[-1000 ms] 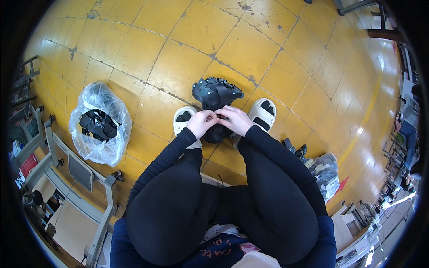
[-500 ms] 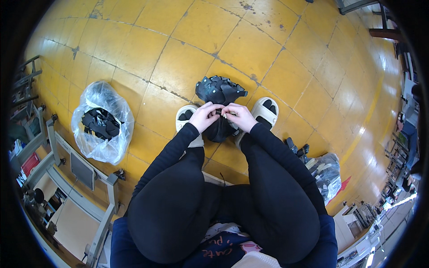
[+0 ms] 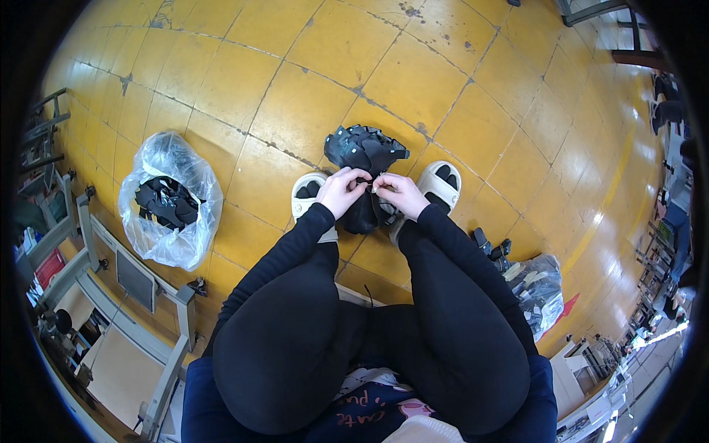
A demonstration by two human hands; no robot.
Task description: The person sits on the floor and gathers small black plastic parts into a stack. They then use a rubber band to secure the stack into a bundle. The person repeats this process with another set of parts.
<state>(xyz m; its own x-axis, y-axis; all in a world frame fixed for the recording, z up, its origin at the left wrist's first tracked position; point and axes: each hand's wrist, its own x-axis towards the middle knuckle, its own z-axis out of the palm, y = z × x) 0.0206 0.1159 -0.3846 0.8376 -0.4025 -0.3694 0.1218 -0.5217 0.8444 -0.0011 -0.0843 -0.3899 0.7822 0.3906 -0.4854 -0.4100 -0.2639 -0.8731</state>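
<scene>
My left hand (image 3: 342,192) and my right hand (image 3: 400,195) face each other above a heap of black pieces, between my feet. Fingers on both hands are bent into a pinch, with a narrow gap between them. A small, thin thing seems to be at the fingertips, too fine to name. On the far side of my hands lie layered flat black pieces (image 3: 363,150) with small pale marks. More black material (image 3: 360,218) shows nearer to me, below the hands, and its form is partly covered by them.
A clear plastic bag (image 3: 204,232) on the left holds black pieces (image 3: 167,202). Another clear bag (image 3: 543,295) stands at the right, beside dark pieces (image 3: 491,247). Metal-framed tables (image 3: 177,340) line the left. My sandals (image 3: 441,186) flank the heap on the yellow tiled floor (image 3: 295,96).
My hands have drawn slightly apart, the right one shifting a little to the right. The black heap and the bags stay where they were.
</scene>
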